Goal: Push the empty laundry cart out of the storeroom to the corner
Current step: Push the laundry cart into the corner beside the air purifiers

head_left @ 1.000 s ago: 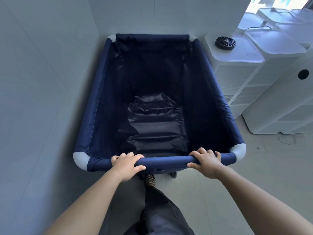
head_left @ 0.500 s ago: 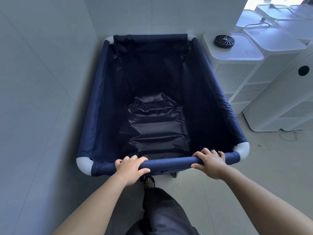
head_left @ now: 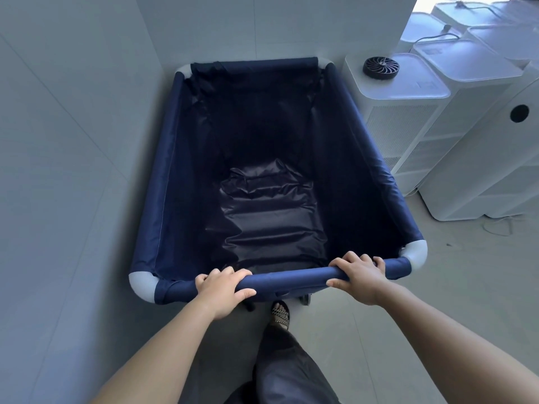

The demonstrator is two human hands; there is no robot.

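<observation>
My left hand (head_left: 223, 290) is wrapped around the near rail of the laundry cart (head_left: 262, 182), fingers over the top and thumb underneath, and my right hand (head_left: 360, 277) grips the same rail the same way, closer to the cart's near right corner. The cart is empty; only its wrinkled dark lining shows at the bottom. Its far end sits in the corner where the left wall (head_left: 73, 170) meets the back wall (head_left: 262, 24): the far rail looks close against the back wall, and the left side runs just beside the left wall. A row of white appliances (head_left: 423, 118) stands just off its right side. I judge the push nearly done. What may remain is a last nudge to square it, then letting go. My foot (head_left: 280, 313) is on the floor just behind the cart.
</observation>
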